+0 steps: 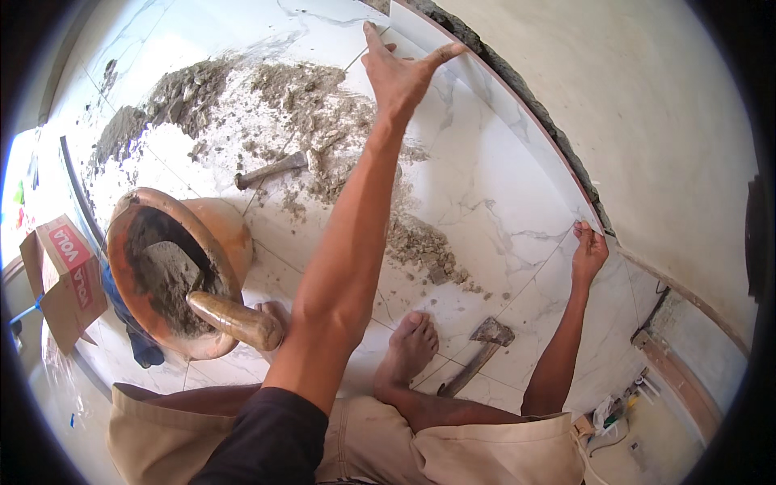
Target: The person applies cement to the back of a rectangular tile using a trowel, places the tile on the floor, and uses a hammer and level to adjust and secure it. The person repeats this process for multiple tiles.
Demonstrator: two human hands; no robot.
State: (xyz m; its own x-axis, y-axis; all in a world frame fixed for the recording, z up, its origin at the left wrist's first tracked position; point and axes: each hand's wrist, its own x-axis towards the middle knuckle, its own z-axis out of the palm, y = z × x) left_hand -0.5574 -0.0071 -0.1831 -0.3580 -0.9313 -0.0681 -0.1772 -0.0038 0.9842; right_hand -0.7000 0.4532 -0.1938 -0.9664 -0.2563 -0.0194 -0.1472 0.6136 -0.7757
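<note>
I see tile strip lengthwise along wall, far-L to near-R; L hand splayed, R hand pinching end

Bright, side-lit view inside a black fisheye rim.
We see light flooding in from nine o'clock, bleaching the marble-patterned floor tiles toward eleven; the orange tub is shadowed inside, and distortion bows the tile strip from twelve to three.
</note>
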